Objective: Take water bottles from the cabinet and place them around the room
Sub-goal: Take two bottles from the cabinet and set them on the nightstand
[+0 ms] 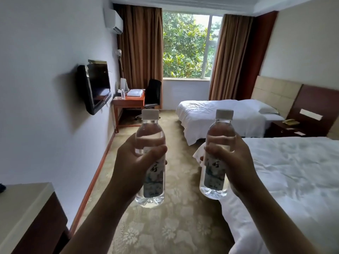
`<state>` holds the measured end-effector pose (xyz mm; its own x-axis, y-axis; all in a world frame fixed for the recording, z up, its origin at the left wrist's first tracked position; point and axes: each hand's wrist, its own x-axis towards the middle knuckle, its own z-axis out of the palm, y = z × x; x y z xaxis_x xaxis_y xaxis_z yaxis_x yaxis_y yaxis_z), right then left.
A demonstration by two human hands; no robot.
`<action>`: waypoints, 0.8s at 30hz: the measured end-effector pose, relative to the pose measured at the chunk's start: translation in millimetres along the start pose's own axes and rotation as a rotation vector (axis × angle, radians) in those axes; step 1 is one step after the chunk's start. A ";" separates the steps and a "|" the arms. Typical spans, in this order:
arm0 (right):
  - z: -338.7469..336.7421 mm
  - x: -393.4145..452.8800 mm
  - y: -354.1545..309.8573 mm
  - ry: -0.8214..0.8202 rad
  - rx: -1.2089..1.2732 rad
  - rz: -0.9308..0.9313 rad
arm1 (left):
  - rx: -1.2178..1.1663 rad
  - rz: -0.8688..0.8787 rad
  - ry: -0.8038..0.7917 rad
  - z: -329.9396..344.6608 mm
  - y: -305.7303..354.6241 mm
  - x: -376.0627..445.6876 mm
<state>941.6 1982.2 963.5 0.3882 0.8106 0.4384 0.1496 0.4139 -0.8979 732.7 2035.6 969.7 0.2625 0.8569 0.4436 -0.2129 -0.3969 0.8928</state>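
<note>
I hold two clear water bottles upright in front of me, each with a white cap and a pale flowered label. My left hand (135, 162) is wrapped around the left bottle (150, 180) at its middle. My right hand (233, 160) grips the right bottle (217, 173) the same way. Both bottles hang above the patterned carpet between the wall and the beds. A third small bottle (122, 94) stands on the wooden desk (128, 101) at the far end of the left wall.
A cabinet top (23, 204) juts in at the lower left. A wall television (95, 88) hangs on the left. Two white beds (293, 180) fill the right side, with a nightstand (286, 128) and phone between them. A black chair (153, 93) stands by the desk under the window.
</note>
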 end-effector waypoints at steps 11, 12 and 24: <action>-32.0 227.5 126.4 -0.021 -0.010 -0.005 | 0.122 -0.026 0.051 61.3 -119.5 211.3; -33.4 249.5 134.8 -0.025 0.002 -0.004 | 0.134 -0.019 0.057 64.2 -126.5 230.5; -15.1 467.7 246.7 -0.045 -0.038 -0.008 | 0.120 -0.020 0.091 62.2 -238.8 442.7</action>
<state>1173.8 2457.2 946.4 0.3460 0.8255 0.4459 0.1874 0.4049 -0.8950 958.3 2489.3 957.7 0.1779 0.8893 0.4214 -0.0927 -0.4112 0.9068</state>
